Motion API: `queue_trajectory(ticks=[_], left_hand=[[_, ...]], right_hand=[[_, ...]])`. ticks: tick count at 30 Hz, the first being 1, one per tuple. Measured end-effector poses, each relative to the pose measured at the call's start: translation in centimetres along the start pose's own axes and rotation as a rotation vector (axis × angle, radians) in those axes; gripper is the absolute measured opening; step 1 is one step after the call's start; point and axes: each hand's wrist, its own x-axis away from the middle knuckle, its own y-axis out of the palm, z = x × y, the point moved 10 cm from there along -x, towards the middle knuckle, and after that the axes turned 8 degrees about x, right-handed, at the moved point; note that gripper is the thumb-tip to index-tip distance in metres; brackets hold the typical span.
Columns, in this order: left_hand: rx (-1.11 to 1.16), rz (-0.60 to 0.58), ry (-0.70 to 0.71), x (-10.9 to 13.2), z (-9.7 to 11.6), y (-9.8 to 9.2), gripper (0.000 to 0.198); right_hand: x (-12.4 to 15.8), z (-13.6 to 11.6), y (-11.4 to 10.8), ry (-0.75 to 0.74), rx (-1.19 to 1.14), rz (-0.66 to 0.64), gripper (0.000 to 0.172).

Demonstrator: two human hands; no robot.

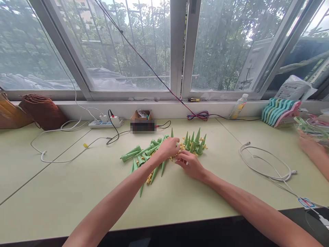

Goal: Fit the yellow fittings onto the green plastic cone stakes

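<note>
On the table lies a loose pile of green plastic spikes (pixel 145 151), with small yellow valve-like pieces (pixel 149 177) among them. My left hand (pixel 168 148) is over the pile's right side, its fingers closed; whatever they grip is hidden. One green spike tip (pixel 172 132) points up just behind that hand, and I cannot tell whether it is held. My right hand (pixel 189 165) rests low beside the left one, fingers curled near more yellow pieces, with its grip hidden. Past it stands a group of upright green spikes (pixel 196 138) with yellow pieces around their bases.
Behind the pile are a small cardboard box (pixel 141 116) and a white power strip (pixel 106 122). A coiled white cable (pixel 264 171) lies right. Farther right are a bottle (pixel 239 107), stacked teal hangers (pixel 279 111) and another person's hand (pixel 309 142). A brown bag (pixel 42 111) sits left.
</note>
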Motion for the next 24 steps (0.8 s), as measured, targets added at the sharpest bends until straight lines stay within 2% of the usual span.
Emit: queue_trajectory(ticks=[4, 7, 10, 14, 18, 24], left_hand=[[0.031, 0.065, 0.001, 1.9, -0.1, -1.6, 0.03], [0.141, 0.187, 0.084, 3.7, 0.6, -3.1, 0.03], [0.294, 0.324, 0.162, 5.6, 0.9, -3.9, 0.027], [0.588, 0.411, 0.138, 7.1, -0.6, -2.6, 0.03], [0.769, 0.416, 0.12, 7.6, -1.4, -1.0, 0.031], [0.897, 0.483, 0.131, 8.4, -1.5, -1.2, 0.032]], right_hand=[[0.3, -0.2, 0.2, -0.045, 0.052, 0.019, 0.013], [0.5, -0.5, 0.4, -0.087, 0.076, 0.036, 0.015], [0.5, -1.0, 0.4, -0.124, 0.096, 0.057, 0.019], [0.6, -1.2, 0.7, -0.135, 0.107, 0.036, 0.021], [0.7, -1.4, 0.9, -0.147, 0.11, 0.001, 0.022], [0.9, -1.7, 0.8, -0.178, 0.131, 0.015, 0.022]])
